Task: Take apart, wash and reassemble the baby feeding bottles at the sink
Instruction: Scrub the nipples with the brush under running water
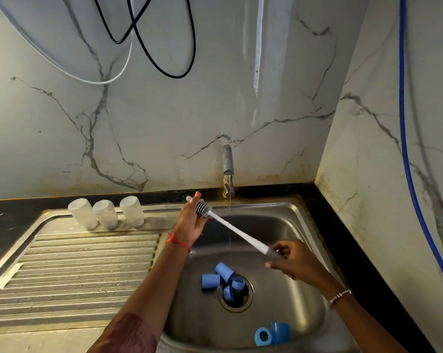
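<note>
My right hand (293, 261) grips the grey handle end of a white bottle brush (237, 231) held slanted over the sink basin (286, 225). The brush's grey ribbed head (203, 208) lies against my left hand (190, 221), whose fingers curl round it. Three clear bottle bodies (106, 212) stand upside down in a row at the back of the draining board. Several blue caps and rings (224, 280) lie around the drain. Two more blue parts (272, 333) lie at the basin's near edge. Water runs from the tap (228, 161).
The ribbed steel draining board (75, 266) lies left of the basin. A black counter edge (342, 225) runs behind and to the right, meeting marble walls. Black and white cables (149, 47) hang on the wall above, and a blue hose (406, 149) runs down the right wall.
</note>
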